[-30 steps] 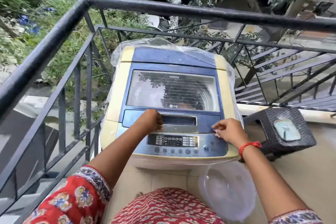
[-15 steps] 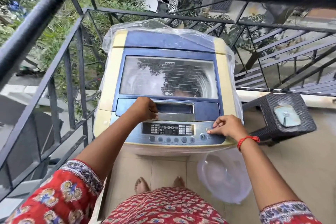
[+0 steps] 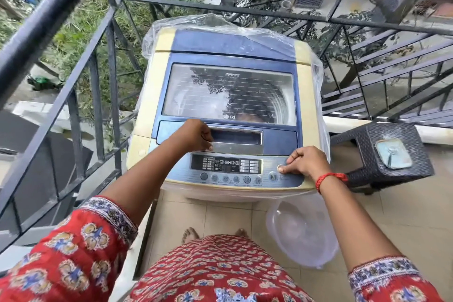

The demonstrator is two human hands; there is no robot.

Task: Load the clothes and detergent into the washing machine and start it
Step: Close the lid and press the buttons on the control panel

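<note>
A blue and cream top-loading washing machine (image 3: 228,44) stands against the balcony railing, wrapped at the back and sides in clear plastic. Its glass lid (image 3: 228,95) is down, and reflections hide the drum's contents. My left hand (image 3: 193,135) rests as a curled fist on the lid's front edge, at the left end of the handle recess (image 3: 236,137), holding nothing I can see. My right hand (image 3: 304,162) has its fingers curled, with one fingertip on a round button (image 3: 280,168) at the right end of the control panel (image 3: 225,165). No detergent is in view.
A black metal railing (image 3: 98,76) runs along the left and behind the machine. To the right stands a dark woven stool (image 3: 367,149) with a pale blue lidded box (image 3: 393,153) on top. A clear plastic tub (image 3: 301,235) lies on the tiled floor by my feet.
My right hand slid from the lid's front edge down to the round button on the panel's right end. My left hand stayed by the handle. The camera tilted further down.
</note>
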